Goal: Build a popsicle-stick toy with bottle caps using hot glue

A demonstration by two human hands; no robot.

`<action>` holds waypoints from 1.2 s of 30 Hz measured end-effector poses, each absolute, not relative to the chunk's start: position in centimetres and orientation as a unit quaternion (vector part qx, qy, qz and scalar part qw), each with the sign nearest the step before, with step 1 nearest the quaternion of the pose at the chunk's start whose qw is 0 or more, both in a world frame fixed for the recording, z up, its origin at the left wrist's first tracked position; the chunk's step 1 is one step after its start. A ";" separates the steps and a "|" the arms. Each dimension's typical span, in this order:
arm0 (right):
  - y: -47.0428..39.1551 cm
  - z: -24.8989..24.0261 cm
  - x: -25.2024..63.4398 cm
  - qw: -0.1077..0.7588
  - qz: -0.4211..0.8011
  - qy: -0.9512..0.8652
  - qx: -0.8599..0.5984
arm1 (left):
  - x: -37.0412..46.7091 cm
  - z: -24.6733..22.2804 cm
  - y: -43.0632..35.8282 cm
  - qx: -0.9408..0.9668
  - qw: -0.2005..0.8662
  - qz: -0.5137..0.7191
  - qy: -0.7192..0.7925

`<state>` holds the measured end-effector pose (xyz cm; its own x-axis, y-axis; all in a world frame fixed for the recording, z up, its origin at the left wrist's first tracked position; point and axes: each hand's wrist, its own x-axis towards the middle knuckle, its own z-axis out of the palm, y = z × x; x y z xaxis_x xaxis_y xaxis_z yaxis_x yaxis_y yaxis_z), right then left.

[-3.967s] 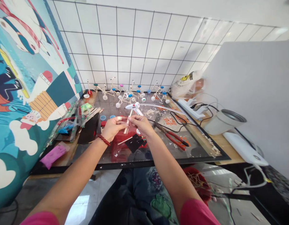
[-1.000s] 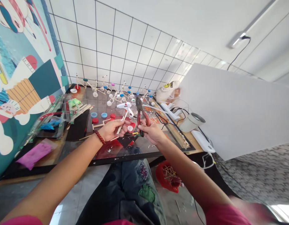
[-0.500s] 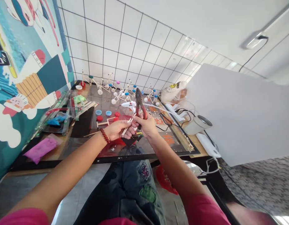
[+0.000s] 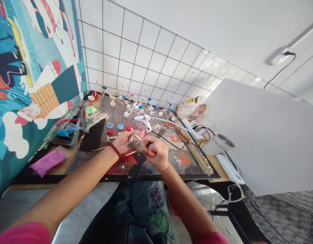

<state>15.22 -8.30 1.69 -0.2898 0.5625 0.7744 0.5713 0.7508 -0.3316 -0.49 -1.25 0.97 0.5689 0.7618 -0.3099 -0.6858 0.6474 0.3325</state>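
Observation:
My left hand [image 4: 121, 142], with a beaded bracelet at the wrist, is closed on thin wooden sticks [image 4: 132, 136] that point up and outward. In my right hand [image 4: 158, 151] are red-handled pliers [image 4: 138, 146], their dark jaws turned left toward the left hand's fingers. Motion blurs the pliers, and I cannot tell whether the jaws touch a stick. Just beyond the hands a white glue gun [image 4: 143, 118] rests on the table. Red bottle caps [image 4: 110, 131] and light blue caps [image 4: 120, 126] lie behind my left hand.
Several small stick-and-cap models [image 4: 140, 106] stand along the back by a wire grid. At left are a pink clay packet [image 4: 47, 162] and plastic bags. A black cable [image 4: 169, 143], a grey-white cylinder [image 4: 217, 145] and a power strip [image 4: 230, 168] are to the right.
The pliers have swung from pointing upward to pointing left, down across the sticks. My right hand has turned over with them, while the left hand still holds the sticks. The view has shifted slightly.

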 end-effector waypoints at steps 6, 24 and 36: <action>-7.9 -0.6 15.0 0.343 -0.153 -0.903 -0.208 | -1.4 2.5 -1.6 0.040 0.873 0.449 0.185; -8.0 -1.8 14.3 0.533 -0.028 -0.746 -0.398 | -0.7 1.9 -1.9 0.129 0.844 0.493 0.169; -7.1 -1.8 13.5 0.578 0.046 -0.693 -0.429 | 0.1 2.2 -3.1 0.164 0.845 0.475 0.185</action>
<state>13.46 -7.13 -1.83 0.0355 0.6483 0.7606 0.5412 0.6274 -0.5600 0.13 -3.08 2.18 0.4811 0.8626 -0.1564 -0.7410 0.4954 0.4532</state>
